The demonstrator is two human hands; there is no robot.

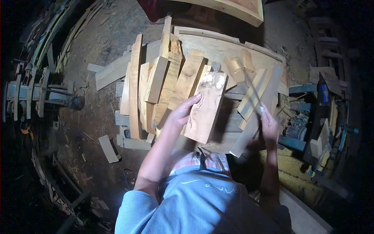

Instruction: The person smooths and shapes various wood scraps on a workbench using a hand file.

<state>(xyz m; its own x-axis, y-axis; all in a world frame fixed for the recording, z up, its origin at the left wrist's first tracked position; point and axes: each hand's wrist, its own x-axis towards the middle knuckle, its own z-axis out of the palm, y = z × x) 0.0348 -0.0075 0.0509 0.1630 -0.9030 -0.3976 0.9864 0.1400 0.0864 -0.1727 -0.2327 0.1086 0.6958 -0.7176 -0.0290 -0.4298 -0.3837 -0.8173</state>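
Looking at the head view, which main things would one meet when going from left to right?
Short floor board → long narrow strip → left hand → held board → thin blurred rod → right hand → ribbed cylinder.

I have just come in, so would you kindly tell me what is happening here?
A person's left hand grips a wooden block with a ragged pale patch near its far end. The right hand holds a thin, blurred, stick-like item to the block's right; its exact kind is unclear. More wood pieces lie left of the block, and small blocks lie beyond the right hand.
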